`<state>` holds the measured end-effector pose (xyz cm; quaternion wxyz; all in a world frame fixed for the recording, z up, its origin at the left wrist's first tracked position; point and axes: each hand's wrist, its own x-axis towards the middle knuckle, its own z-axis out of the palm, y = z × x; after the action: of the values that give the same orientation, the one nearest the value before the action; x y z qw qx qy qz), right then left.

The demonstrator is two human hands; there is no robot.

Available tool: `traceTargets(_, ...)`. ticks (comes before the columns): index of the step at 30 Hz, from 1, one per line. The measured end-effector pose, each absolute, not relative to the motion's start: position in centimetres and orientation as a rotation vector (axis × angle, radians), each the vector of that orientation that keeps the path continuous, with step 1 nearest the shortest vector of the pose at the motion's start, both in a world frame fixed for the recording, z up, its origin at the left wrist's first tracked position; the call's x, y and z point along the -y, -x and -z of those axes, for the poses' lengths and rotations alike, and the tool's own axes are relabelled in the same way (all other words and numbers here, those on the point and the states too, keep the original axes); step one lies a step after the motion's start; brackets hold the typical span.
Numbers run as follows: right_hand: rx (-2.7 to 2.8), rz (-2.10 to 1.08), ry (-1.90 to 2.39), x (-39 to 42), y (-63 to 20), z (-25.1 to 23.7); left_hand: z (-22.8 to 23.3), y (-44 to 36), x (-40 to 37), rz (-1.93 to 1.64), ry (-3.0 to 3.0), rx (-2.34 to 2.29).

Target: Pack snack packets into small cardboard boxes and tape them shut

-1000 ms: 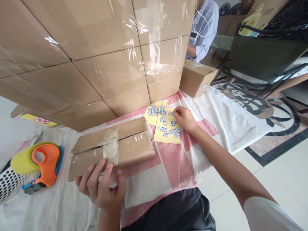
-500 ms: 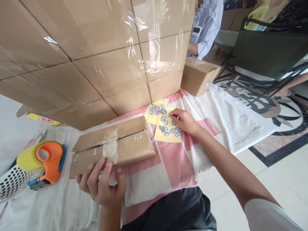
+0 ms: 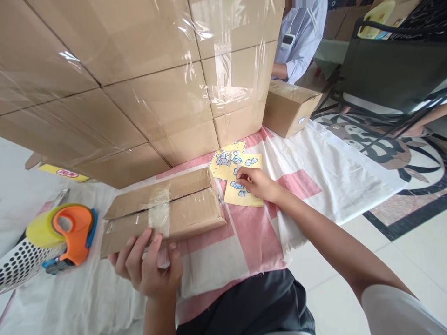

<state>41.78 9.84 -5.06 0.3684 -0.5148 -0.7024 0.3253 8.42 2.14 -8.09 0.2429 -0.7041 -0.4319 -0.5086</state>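
A flat taped cardboard box (image 3: 164,211) lies on the white and pink cloth (image 3: 314,172). My left hand (image 3: 148,267) grips its near edge, fingers resting on top. Just right of the box lie two yellow sheets (image 3: 240,197) carrying several small blue and white stickers (image 3: 223,159). My right hand (image 3: 256,182) rests on the nearer sheet, with thumb and fingertips pinched at a sticker near its left side.
A wall of plastic-wrapped cartons (image 3: 146,79) rises behind the box. An orange tape dispenser with a yellow roll (image 3: 64,232) sits at the left, over a perforated basket (image 3: 19,270). A small carton (image 3: 291,107) stands at the back right, with a person in a blue shirt (image 3: 300,37) behind it.
My right hand has moved left and toward me across the yellow sheet, from its far right corner to its left side. My left hand stays on the box.
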Motion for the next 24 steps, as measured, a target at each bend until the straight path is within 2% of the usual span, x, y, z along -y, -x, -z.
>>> traceTargets(3,1.572,-1.157,1.062,-9.3,-41.0,4.8,8.0,-8.5,-2.1,1.381,1.928,1.182)
traceTargets(7,1.558,-1.459,0.805,-8.2,-39.2,4.8,8.0,-8.4,-2.1,1.379,1.93,1.16)
traceTargets(19,1.634,-1.355,0.861,-8.2,-37.7,6.0,8.7,-7.9,-2.0,1.433,1.911,1.246)
traceTargets(24,1.497,-1.418,0.888,-8.4,-37.3,6.6,8.9,-7.7,-2.0,1.404,1.882,1.326)
